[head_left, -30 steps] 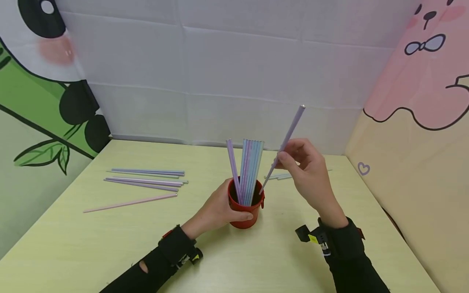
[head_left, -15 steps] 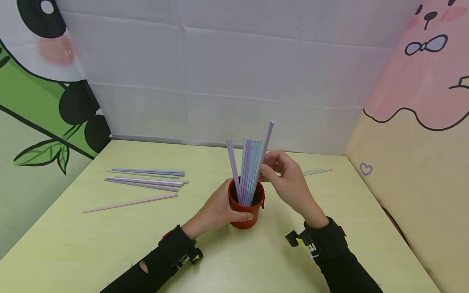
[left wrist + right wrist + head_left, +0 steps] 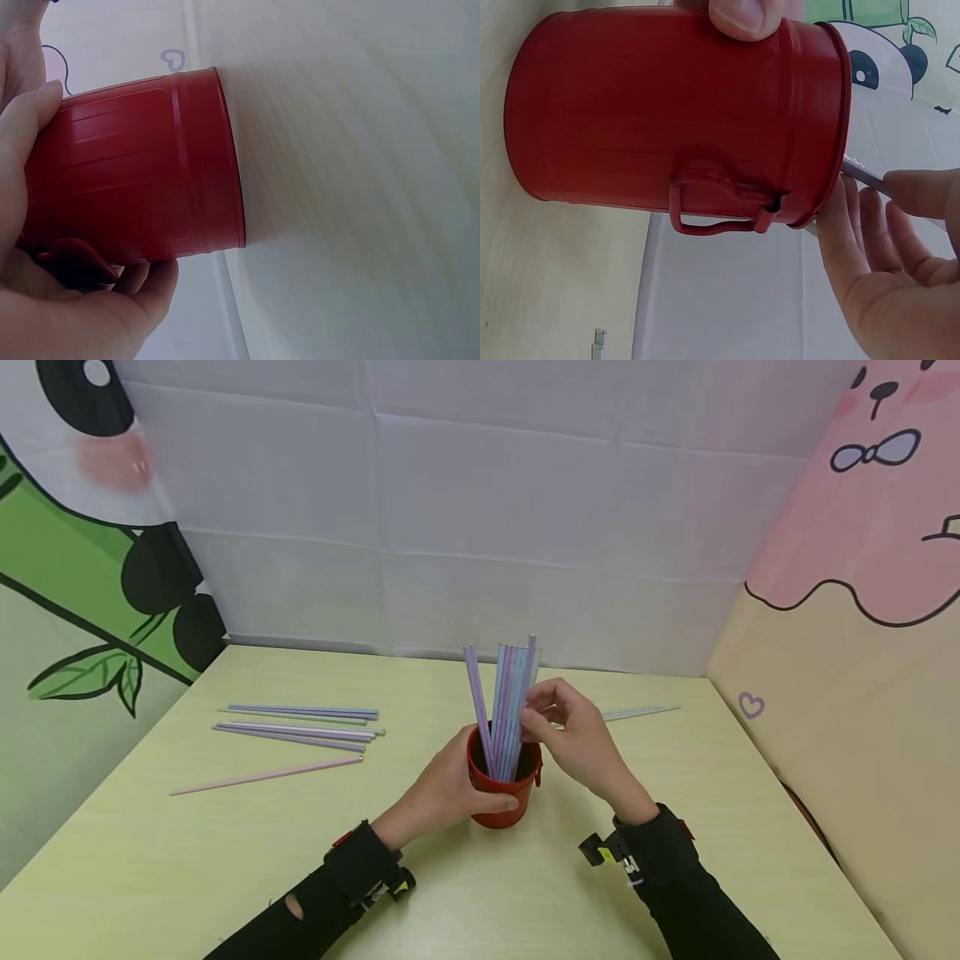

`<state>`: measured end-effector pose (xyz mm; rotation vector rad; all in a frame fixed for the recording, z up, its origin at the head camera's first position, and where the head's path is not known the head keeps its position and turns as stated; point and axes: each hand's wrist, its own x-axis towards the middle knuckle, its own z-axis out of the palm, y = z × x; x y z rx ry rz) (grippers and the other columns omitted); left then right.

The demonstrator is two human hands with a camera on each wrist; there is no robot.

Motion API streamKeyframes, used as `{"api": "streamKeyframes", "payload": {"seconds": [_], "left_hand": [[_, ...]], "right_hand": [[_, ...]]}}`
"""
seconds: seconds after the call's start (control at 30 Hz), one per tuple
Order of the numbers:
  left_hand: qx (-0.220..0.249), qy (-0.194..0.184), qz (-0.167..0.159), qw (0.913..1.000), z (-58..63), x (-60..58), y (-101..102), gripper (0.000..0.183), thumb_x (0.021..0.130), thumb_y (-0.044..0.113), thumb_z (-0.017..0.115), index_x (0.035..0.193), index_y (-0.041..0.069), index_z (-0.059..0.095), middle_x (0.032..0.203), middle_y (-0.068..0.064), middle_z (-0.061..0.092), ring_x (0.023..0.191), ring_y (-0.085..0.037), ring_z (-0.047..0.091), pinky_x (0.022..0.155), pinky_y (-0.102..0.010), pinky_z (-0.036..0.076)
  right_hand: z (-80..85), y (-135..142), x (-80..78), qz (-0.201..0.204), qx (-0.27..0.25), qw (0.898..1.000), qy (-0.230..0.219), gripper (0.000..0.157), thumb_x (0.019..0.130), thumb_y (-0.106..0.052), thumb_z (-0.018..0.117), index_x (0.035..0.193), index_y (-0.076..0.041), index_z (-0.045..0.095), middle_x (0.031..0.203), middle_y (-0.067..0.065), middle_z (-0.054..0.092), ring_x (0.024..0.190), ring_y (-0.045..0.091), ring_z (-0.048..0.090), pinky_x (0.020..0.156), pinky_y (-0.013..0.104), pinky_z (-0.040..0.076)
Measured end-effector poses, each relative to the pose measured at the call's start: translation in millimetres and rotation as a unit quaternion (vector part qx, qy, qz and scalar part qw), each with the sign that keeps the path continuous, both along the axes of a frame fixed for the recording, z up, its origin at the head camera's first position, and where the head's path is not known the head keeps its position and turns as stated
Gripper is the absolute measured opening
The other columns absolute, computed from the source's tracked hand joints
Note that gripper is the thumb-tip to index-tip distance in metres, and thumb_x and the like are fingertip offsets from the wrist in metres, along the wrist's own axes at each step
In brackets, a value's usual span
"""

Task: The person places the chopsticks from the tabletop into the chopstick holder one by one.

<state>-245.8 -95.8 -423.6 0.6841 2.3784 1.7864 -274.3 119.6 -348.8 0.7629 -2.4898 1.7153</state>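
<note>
A small red metal bucket with side handles stands upright on the table, and my left hand grips it from the left. The left wrist view shows the thumb and fingers on either side of its wall. A bunch of blue, purple and pale straws stands inside, with a purple straw leaning apart on the left. At the rim's right side, my right hand pinches a purple straw between thumb and fingers; its top rises slightly above the bunch, while its lower end is hidden.
On the left of the table lie several purple, blue and pale straws, with a single pink straw nearer me. A few pale green straws lie behind my right hand. A white sheet hangs along the back.
My right hand has moved left and down, lowering the purple straw from a tilt beside the rim into the bucket alongside the bunch. The left hand and bucket have stayed put.
</note>
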Motion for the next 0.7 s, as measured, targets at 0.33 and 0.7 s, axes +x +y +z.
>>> {"api": "streamKeyframes", "payload": {"seconds": [0.33,0.7], "left_hand": [[0.006,0.003,-0.015,0.9999,1.8,9.5,-7.0,0.091,0.081,0.02,0.095,0.155,0.022,0.041,0.145,0.002,0.058,0.13,-0.021,0.059,0.108,-0.048,0.054],[-0.002,-0.011,-0.019,0.9998,-0.5,20.0,-14.5,0.09,0.081,0.021,0.095,0.153,0.021,0.041,0.145,0.003,0.057,0.132,-0.022,0.057,0.106,-0.049,0.056]], "right_hand": [[4.9,1.6,11.0,-0.041,0.038,0.997,0.045,0.021,0.103,-0.004,0.068,0.123,-0.002,0.062,0.105,0.014,0.068,0.09,0.026,0.075,0.082,0.04,0.065],[11.3,39.4,8.8,-0.135,0.167,0.962,0.169,0.03,0.101,-0.004,0.069,0.13,-0.002,0.063,0.118,0.016,0.068,0.108,0.033,0.068,0.094,0.05,0.059]]}}
